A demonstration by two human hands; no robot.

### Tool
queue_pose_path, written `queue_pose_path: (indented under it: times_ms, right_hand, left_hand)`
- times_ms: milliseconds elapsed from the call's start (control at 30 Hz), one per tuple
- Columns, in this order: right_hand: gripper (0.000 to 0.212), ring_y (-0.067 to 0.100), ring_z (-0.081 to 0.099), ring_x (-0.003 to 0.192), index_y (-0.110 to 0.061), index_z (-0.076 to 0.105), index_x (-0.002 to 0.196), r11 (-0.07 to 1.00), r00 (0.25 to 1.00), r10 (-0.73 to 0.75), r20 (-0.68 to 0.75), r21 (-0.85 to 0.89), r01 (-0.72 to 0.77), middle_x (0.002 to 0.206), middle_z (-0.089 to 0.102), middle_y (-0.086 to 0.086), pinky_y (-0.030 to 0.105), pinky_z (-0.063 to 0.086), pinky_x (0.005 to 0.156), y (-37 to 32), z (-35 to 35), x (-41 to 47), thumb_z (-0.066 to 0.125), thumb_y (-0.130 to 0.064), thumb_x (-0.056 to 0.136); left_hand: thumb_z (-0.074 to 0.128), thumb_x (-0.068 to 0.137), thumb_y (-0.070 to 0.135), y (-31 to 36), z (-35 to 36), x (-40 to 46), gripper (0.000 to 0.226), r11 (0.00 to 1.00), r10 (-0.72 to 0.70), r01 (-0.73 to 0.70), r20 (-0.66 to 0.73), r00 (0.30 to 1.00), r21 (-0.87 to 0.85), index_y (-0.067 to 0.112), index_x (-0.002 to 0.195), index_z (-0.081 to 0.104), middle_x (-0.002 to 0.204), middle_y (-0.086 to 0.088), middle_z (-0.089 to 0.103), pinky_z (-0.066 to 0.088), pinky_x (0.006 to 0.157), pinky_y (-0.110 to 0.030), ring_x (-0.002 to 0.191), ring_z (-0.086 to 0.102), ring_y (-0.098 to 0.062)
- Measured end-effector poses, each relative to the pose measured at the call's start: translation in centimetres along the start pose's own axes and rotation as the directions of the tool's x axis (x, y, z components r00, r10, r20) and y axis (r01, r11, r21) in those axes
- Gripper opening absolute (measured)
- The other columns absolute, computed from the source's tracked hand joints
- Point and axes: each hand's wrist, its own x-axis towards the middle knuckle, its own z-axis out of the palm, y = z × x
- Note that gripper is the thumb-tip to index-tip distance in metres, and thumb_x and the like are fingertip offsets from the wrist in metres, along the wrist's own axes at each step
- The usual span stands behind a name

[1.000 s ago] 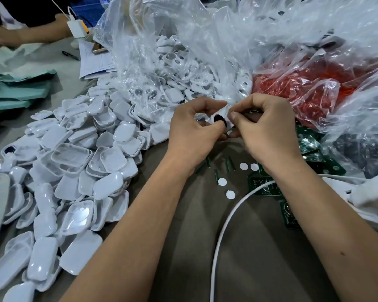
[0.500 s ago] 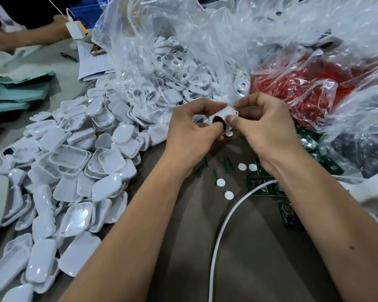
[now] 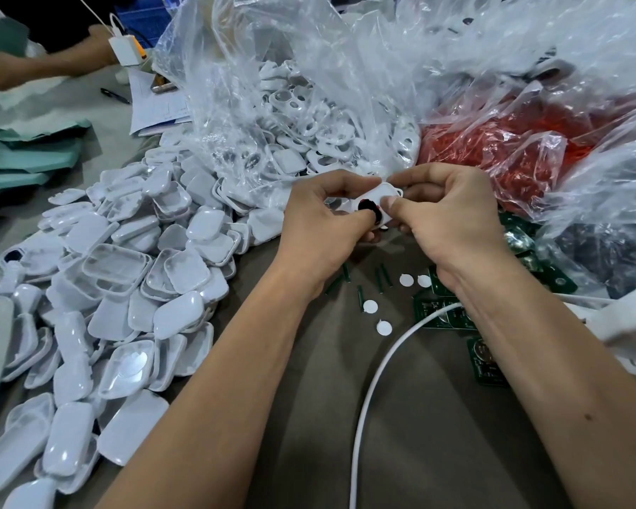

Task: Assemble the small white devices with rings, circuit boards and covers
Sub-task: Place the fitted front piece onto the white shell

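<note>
White plastic forms the small device shell point(image 3: 377, 195) that you hold above the table point(image 3: 437, 435), pinched between your left hand point(image 3: 322, 229) and right hand point(image 3: 452, 218), with both thumbs curled against a black ring point(image 3: 368, 206) seated in its face. Loose white covers point(image 3: 133, 288) lie heaped on the table to your left, a clear bag of shells point(image 3: 291, 104) sits just behind your hands, and a bag of red parts point(image 3: 511, 148) lies to the right. Green circuit boards point(image 3: 445, 314), white round discs point(image 3: 370, 306) and a white cable point(image 3: 379, 369) lie on the table below your right wrist.
</note>
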Motion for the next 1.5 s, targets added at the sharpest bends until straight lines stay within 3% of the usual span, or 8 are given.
queue_pose_path:
  times_ms: [133, 367, 633, 800, 1033, 1267, 1367, 1500]
  right_hand:
    - [0.016, 0.015, 0.074, 0.064, -0.019, 0.078, 0.084, 0.99, 0.999, 0.008, 0.051, -0.139, -0.001, 0.073, 0.076, 0.004, 0.03, 0.055, 0.059, 0.0, -0.4, 0.1, 0.088, -0.009, 0.077]
    - [0.015, 0.02, 0.074, 0.055, -0.01, 0.075, 0.081, 0.957, 0.985, 0.058, 0.163, -0.289, -0.009, 0.065, 0.074, 0.004, 0.016, 0.044, 0.042, -0.5, -1.2, -0.1, 0.089, -0.006, 0.078]
    - [0.021, 0.007, 0.06, 0.037, -0.019, 0.075, 0.068, 0.852, 0.976, 0.072, 0.207, -0.521, 0.048, 0.048, 0.066, -0.003, 0.013, 0.039, 0.038, -1.0, -1.9, -0.3, 0.094, -0.026, 0.073]
    - [0.021, 0.008, 0.064, 0.04, -0.02, 0.075, 0.07, 0.822, 0.971, 0.067, 0.229, -0.565, 0.077, 0.048, 0.066, -0.011, 0.01, 0.039, 0.037, -1.3, -1.9, -0.4, 0.095, -0.025, 0.073]
    - [0.027, -0.002, 0.062, 0.044, -0.023, 0.072, 0.065, 0.747, 0.974, 0.018, 0.227, -0.65, 0.138, 0.058, 0.068, -0.009, 0.019, 0.045, 0.052, -1.4, -1.7, -0.6, 0.096, -0.035, 0.07]
    - [0.026, 0.003, 0.062, 0.041, -0.019, 0.071, 0.069, 0.801, 0.967, 0.036, 0.251, -0.586, 0.123, 0.054, 0.068, -0.005, 0.015, 0.044, 0.044, -1.8, -1.8, -0.5, 0.096, -0.027, 0.072]
    - [0.026, 0.007, 0.062, 0.04, -0.016, 0.071, 0.075, 0.898, 0.988, -0.039, 0.149, -0.429, 0.1, 0.058, 0.069, -0.003, 0.017, 0.044, 0.042, -3.1, -1.4, 0.0, 0.092, -0.032, 0.077]
    - [0.02, 0.005, 0.066, 0.064, -0.019, 0.073, 0.087, 0.884, 0.946, -0.283, -0.161, -0.427, 0.192, 0.078, 0.07, -0.01, 0.02, 0.051, 0.064, -6.3, 0.2, 4.3, 0.081, -0.037, 0.088]
  left_hand:
    - [0.071, 0.081, -0.012, 0.1, -0.2, 0.1, 0.022, 0.996, -0.081, 0.082, 0.032, 0.996, -0.021, 0.006, 0.093, 0.076, 0.087, -0.004, 0.073, 0.056, 0.06, -0.031, 0.051, 0.059, -0.019]
    - [0.067, 0.082, -0.022, 0.7, -1.2, -0.1, 0.026, 0.981, -0.192, 0.19, 0.167, 0.967, 0.024, -0.006, 0.1, 0.074, 0.079, -0.008, 0.073, 0.051, 0.05, -0.018, 0.047, 0.063, -0.015]
    - [0.075, 0.083, -0.008, 1.1, -1.3, -0.2, 0.025, 0.941, -0.182, 0.114, 0.194, 0.964, 0.318, 0.011, 0.097, 0.08, 0.09, -0.005, 0.078, 0.047, 0.048, -0.019, 0.052, 0.065, -0.014]
    - [0.086, 0.076, 0.011, 1.0, -1.5, -0.1, 0.018, 0.832, -0.043, -0.065, 0.182, 0.982, 0.551, 0.026, 0.084, 0.081, 0.074, 0.014, 0.074, 0.042, 0.056, -0.004, 0.062, 0.064, 0.01]
    - [0.088, 0.074, 0.011, 0.9, -1.5, 0.1, 0.017, 0.834, -0.067, -0.038, 0.169, 0.983, 0.55, 0.023, 0.078, 0.077, 0.07, 0.007, 0.072, 0.056, 0.063, -0.022, 0.058, 0.066, -0.003]
    - [0.086, 0.074, 0.008, 0.6, -1.4, 0.2, 0.017, 0.871, -0.016, -0.079, 0.189, 0.982, 0.485, 0.021, 0.079, 0.076, 0.073, 0.006, 0.067, 0.041, 0.054, -0.011, 0.048, 0.051, 0.004]
    - [0.083, 0.074, 0.004, 0.4, -1.7, 0.5, 0.018, 0.91, -0.014, -0.062, 0.182, 0.983, 0.409, 0.021, 0.077, 0.077, 0.076, 0.001, 0.07, 0.047, 0.062, -0.02, 0.057, 0.056, -0.001]
    - [0.074, 0.075, 0.002, 0.1, -1.7, 1.1, 0.02, 0.971, 0.009, -0.024, 0.065, 0.998, 0.237, 0.021, 0.078, 0.078, 0.074, 0.006, 0.07, 0.052, 0.066, -0.031, 0.067, 0.063, -0.01]
